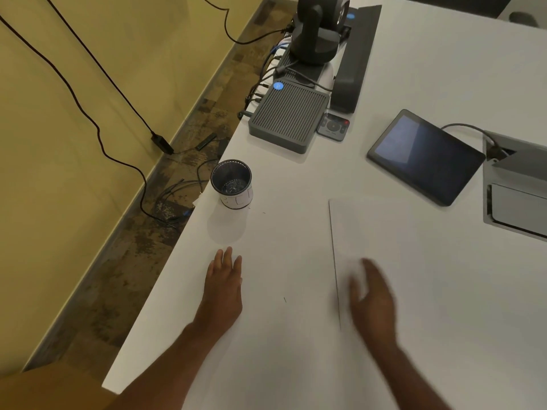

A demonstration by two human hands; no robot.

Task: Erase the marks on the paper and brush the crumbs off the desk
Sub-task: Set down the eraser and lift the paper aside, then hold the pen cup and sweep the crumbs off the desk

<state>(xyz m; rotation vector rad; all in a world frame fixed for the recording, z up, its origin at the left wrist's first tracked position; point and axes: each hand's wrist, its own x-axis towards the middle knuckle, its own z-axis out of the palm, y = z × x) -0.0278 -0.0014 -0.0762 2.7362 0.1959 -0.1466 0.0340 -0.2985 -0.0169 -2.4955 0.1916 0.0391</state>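
**Caller:** While both bare arms reached in from the near edge of the desk (296, 261), the left hand (223, 287) lay flat, palm down, fingers (228, 257) close together and straight, holding nothing. It sat close to the left edge.

**Partner:** And the right hand (371, 300)?

**Caller:** Smeared with blur, so the detail was poor. It looked spread and empty, over the paper (414, 261) just inside its left border. Whether it touched the sheet, I couldn't tell.

**Partner:** Where was that paper lying?

**Caller:** Flat on the desk toward the near right, white on white, so only its long left border showed as a thin dark line. No marks could be made out on it from up there.

**Partner:** Any crumbs?

**Caller:** A few tiny dark specks: one (284, 299) between the two hands, a couple more (263, 213) just beside the cup (232, 183). That cup stood upright right at the left edge, beyond the left hand, dark inside with something glinting at the bottom.

**Partner:** And farther back?

**Caller:** A grey ribbed box (288, 119) sat at the left edge with cables (266, 81) running out of it, a small remote (333, 127) tucked against its right side, and a black camera (315, 31) behind it. A dark tablet (426, 156) rested tilted toward the right edge, its cord leading to a grey hatch (516, 184) set into the desk.
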